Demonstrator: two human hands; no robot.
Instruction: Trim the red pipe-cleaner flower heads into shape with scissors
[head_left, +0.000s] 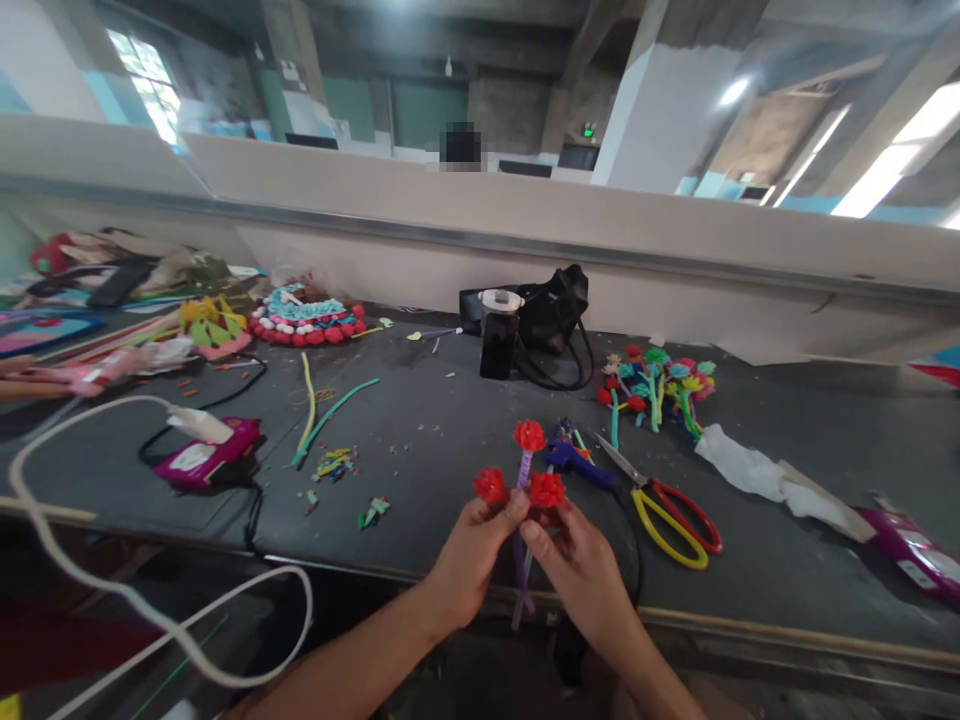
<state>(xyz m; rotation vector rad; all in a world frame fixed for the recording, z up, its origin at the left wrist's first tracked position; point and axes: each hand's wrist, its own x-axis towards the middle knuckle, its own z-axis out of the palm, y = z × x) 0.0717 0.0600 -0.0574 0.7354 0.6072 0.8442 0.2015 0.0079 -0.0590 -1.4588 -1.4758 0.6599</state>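
Observation:
Both hands pinch a small bunch of red craft flowers [529, 436] at the table's front edge. Three red heads show, one standing above the other two, and the upper stem is wrapped in purple pipe cleaner [524, 470]. My left hand [474, 555] grips from the left, below the left flower. My right hand [581, 565] holds from the right, thumb near the joint, fingers behind the right flower. Purple and pale stem ends hang below the hands. Just beyond my right hand lies a blue glue gun [581, 463]; scissors [671, 510] with yellow and red handles lie to its right.
Finished pipe-cleaner flowers [656, 385] lie at the right. A black bag [555, 310] and a lidded cup [499, 340] stand near the partition. Purple power strips [210, 455] sit on both sides, with a white cable [97, 580] looping at left. Another person's hand [45, 378] is far left.

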